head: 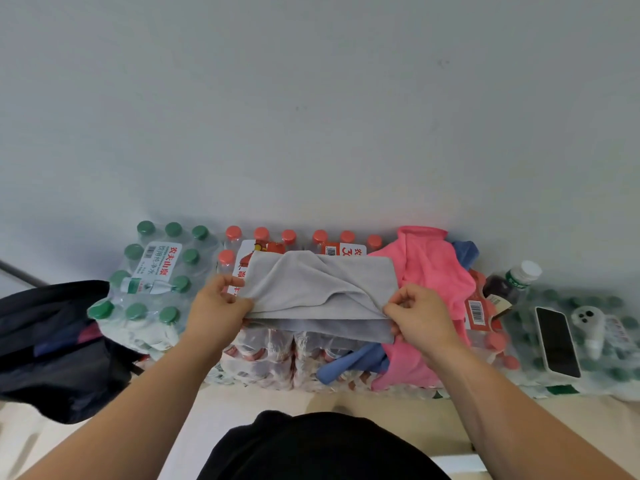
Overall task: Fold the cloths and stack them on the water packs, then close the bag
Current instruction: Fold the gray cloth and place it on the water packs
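Pale wall fills the far half of the view, and along its foot runs a row of water packs. The red-cap packs sit in the middle, a green-cap pack is at left, and more green-cap packs are at right. The dark bag slumps at near left against the green-cap pack, and its top looks open.

Centre stage is the grey cloth, doubled over on top of the red-cap packs. Its upper layer is rumpled, and its lower layer peeks out along the near edge. Just right of it is the pink cloth, a loose heap that spills down the packs' near side. The blue cloth pokes out from under the pink one.

Now the hands. The left hand pinches the grey cloth's left edge between thumb and curled fingers. The right hand does the same at the right edge, with its fingertips nipped tight on the fold.

Over on the right packs a phone lies face up. A white gadget is beside it, and a bottle lies tilted just to the left.
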